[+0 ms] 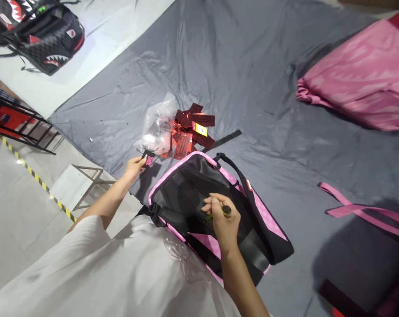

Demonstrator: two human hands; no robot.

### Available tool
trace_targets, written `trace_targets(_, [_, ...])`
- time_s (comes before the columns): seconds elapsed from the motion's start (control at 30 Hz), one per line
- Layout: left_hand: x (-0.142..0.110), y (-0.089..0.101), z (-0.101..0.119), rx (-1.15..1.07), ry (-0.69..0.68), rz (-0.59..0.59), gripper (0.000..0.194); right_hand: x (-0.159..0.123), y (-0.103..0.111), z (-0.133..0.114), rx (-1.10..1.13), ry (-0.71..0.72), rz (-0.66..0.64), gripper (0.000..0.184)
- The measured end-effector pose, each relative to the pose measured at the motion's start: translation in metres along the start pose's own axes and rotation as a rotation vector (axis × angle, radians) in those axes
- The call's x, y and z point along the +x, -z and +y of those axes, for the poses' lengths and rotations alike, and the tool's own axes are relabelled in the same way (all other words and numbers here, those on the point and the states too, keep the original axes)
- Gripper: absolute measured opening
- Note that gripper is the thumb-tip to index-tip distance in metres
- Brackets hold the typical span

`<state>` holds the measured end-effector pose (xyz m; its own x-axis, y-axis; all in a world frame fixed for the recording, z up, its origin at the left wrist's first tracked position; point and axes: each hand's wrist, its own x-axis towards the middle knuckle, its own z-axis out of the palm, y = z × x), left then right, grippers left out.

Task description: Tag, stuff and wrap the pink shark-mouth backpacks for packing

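Observation:
A black backpack with pink edging (182,189) lies in front of me, its padded back and shoulder straps facing up. Beyond its far left corner, my left hand (135,167) pinches a small black-and-pink tag (149,159). My right hand (224,215) is over the middle of the backpack, fingers closed round a green pen-like tool with a black end (226,210); its exact kind is unclear. Just past the backpack sit a crumpled clear plastic bag (158,125) and a bunch of dark red tags (188,127), one with a yellow label.
Grey cloth (245,57) covers the work surface. At the right are a pink bag (357,79) and pink straps (351,208). Black shark-mouth backpacks (54,39) lie at the far left. A stool (72,187) stands on the floor to the left.

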<state>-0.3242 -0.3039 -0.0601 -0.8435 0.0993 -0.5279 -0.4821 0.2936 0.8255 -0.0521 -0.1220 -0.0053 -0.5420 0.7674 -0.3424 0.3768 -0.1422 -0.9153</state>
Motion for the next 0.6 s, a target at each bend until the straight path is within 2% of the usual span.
trace_targets(0.07, [-0.028, -0.007, 0.01, -0.029, -0.099, -0.101, 0.046, 0.004, -0.008, -0.007, -0.006, -0.038, -0.066, 0.03])
trace_targets(0.17, [-0.071, -0.031, 0.022, -0.074, -0.262, -0.357, 0.044, 0.008, -0.024, -0.02, 0.053, 0.002, -0.149, 0.036])
trace_targets(0.23, [-0.096, -0.048, 0.025, -0.074, -0.274, -0.53, 0.041, 0.01, -0.031, -0.028, 0.085, 0.083, -0.174, 0.031])
trace_targets(0.3, [-0.113, -0.061, 0.023, -0.06, -0.253, -0.631, 0.039, 0.013, -0.032, -0.034, 0.072, 0.162, -0.171, 0.023])
trace_targets(0.4, [-0.122, -0.075, 0.017, -0.04, -0.257, -0.665, 0.037, 0.016, -0.024, -0.04, 0.004, 0.2, -0.164, 0.02])
trace_targets(0.53, [-0.121, -0.086, 0.014, -0.049, -0.291, -0.678, 0.038, 0.015, -0.017, -0.043, -0.045, 0.188, -0.216, 0.024])
trace_targets(0.6, [-0.119, -0.09, 0.014, -0.012, -0.335, -0.695, 0.036, 0.015, -0.016, -0.042, -0.068, 0.192, -0.196, 0.022])
